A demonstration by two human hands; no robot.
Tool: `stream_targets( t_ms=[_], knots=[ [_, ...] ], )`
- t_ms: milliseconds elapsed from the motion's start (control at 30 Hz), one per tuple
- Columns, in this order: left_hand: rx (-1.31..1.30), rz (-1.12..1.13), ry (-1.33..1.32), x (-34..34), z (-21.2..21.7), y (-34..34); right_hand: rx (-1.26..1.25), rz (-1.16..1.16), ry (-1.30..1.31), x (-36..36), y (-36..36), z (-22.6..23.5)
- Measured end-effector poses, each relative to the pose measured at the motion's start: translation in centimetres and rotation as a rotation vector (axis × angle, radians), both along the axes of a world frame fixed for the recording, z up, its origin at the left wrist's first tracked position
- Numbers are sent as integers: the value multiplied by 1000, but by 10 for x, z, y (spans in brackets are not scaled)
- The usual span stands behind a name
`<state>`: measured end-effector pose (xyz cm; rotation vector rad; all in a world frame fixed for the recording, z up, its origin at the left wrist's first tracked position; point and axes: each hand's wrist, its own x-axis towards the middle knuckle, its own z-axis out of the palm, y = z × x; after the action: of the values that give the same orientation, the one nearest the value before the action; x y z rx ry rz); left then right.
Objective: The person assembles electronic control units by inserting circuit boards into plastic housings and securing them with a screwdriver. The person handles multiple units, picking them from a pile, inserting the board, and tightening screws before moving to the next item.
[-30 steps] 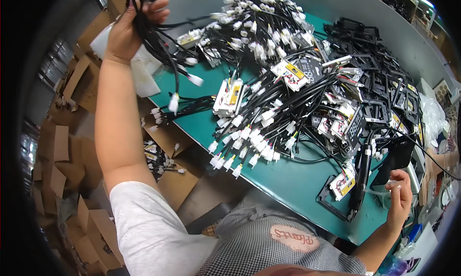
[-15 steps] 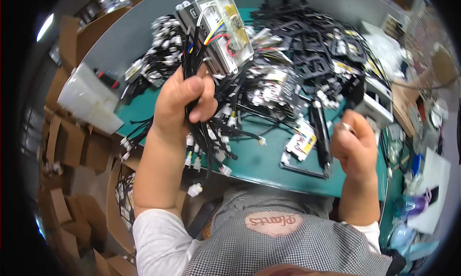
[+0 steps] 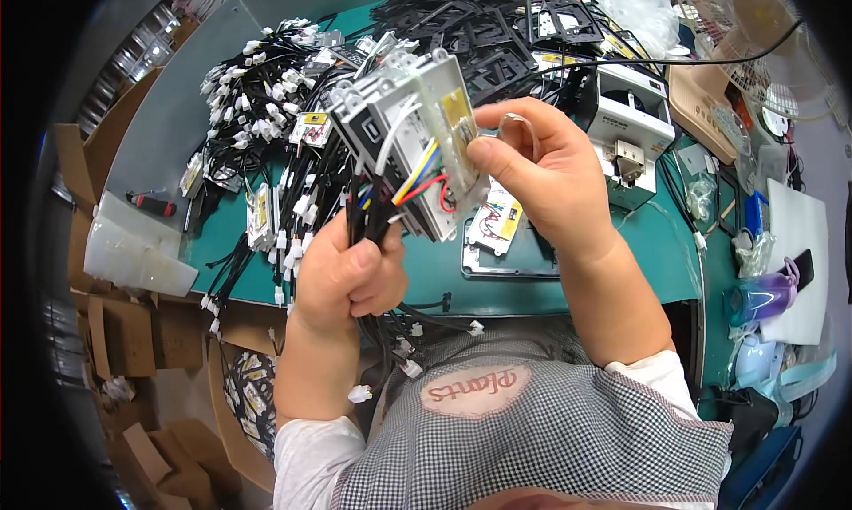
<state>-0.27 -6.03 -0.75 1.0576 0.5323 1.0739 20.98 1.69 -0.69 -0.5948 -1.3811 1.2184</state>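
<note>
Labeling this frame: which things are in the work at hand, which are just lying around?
In hand:
- left hand gripping black cable bundle
- right hand on white module stack

Lying about:
- wire harness pile
- black frames
- white machine
- red-handled tool
- cardboard boxes

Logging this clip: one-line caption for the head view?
Left hand grips black cable bundle; right hand steadies wired module stack above green table.

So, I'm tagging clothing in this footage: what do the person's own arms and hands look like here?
Both hands, the left hand and the right hand, are bare: no gloves, and no rings or watch that I can see. The forearms are uncovered. Short white sleeves end above the elbows, under a black-and-white checked apron with an oval patch on the chest.
</note>
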Motion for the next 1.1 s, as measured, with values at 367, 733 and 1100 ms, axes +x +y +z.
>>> stream_targets(
  t_ms=[367,733,1100],
  knots=[
    [-103,114,-53,3,-12,-8,69,-29,255,-7,-13,-10],
    [-29,205,-292,-10,-26,-24,85,-59,262,19,-3,-21],
    [-52,585,522,-50,32,-73,-51,-488,359,97,31,1]
  ],
)
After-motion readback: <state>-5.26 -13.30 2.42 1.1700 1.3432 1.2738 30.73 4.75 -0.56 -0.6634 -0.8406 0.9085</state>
